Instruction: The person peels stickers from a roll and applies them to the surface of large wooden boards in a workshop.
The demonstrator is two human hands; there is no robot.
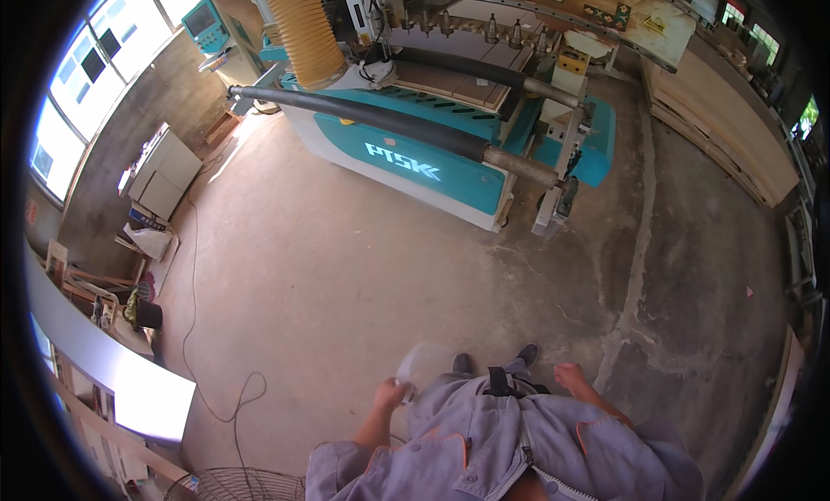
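Low in the view, my left hand (392, 392) is closed on a thin, clear, whitish sheet (425, 361) that looks like plastic film. The film hangs beside my left thigh and its edges are blurred. On the other side, my right hand (568, 376) hangs next to my right hip with the fingers curled in, and nothing shows in it. Both hands are apart from the machine. I stand on the concrete floor in a grey work jacket (510, 423).
A teal and white CNC router (406, 159) with a black roller bar (363, 116) stands ahead. Stacked boards (718, 129) lie at the right. A cable (192, 285) crosses the floor at left, near a white cabinet (162, 174), a potted plant (147, 313) and a wire fan guard (238, 484).
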